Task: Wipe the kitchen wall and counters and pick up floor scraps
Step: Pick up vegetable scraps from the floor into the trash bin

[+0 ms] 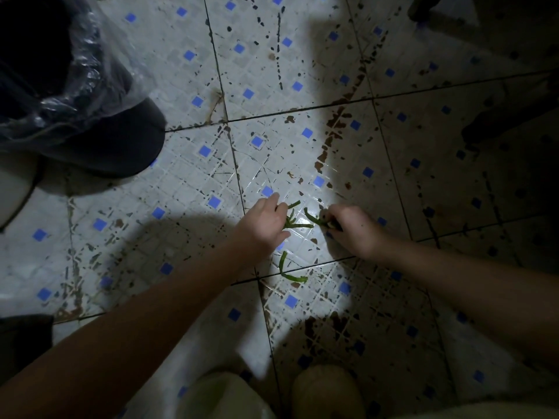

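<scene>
Green scraps [302,225] in left hand [262,226] and right hand [354,229], over tiled floor [181,86]

green scraps [298,225], white/blue-sq floor [181,71]

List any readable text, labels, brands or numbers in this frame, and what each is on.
None: nothing readable in the head view.
No lettering on the floor tiles, only blue squares and dark stains.
No print visible on the clear bin liner; it is dim there.
The green scraps are unmarked.
</scene>
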{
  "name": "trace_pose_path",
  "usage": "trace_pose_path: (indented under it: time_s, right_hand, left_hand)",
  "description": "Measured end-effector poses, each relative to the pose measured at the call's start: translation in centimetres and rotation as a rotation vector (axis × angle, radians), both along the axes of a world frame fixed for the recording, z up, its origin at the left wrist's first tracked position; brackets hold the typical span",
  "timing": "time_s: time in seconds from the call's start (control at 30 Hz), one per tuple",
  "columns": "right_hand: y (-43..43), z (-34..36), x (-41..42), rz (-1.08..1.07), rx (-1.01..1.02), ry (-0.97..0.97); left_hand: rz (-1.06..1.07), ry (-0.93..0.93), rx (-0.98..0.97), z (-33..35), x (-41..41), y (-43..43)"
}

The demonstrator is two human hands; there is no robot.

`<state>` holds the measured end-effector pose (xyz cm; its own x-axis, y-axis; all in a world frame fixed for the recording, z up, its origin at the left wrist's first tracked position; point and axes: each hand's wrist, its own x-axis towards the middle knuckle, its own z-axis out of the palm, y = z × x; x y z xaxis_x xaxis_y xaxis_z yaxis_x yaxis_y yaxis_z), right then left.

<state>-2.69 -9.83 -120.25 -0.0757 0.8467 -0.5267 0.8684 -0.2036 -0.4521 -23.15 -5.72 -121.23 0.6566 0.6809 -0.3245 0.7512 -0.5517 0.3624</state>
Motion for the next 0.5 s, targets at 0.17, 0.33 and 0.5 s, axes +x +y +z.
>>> trace_pose_path:
  time_s: [0.17,0.33,0.5]
  right_hand:
    - [0.0,-0.3,-0.3,0.043,0.04,-0.072]
    - [0.1,-0.3,-0.3,0.174,0.07,-0.139]
    - [0.6,0.1,-0.3,0.2,0.018,-0.119]
  left_hand:
    - [-0.068,-0.002,0.041,-0.7,0.1,0.4]
    - [-0.207,-0.008,0.183,0.5,-0.2,0.3]
    - [-0.252,0.07,0.266,0.6,0.0,0.5]
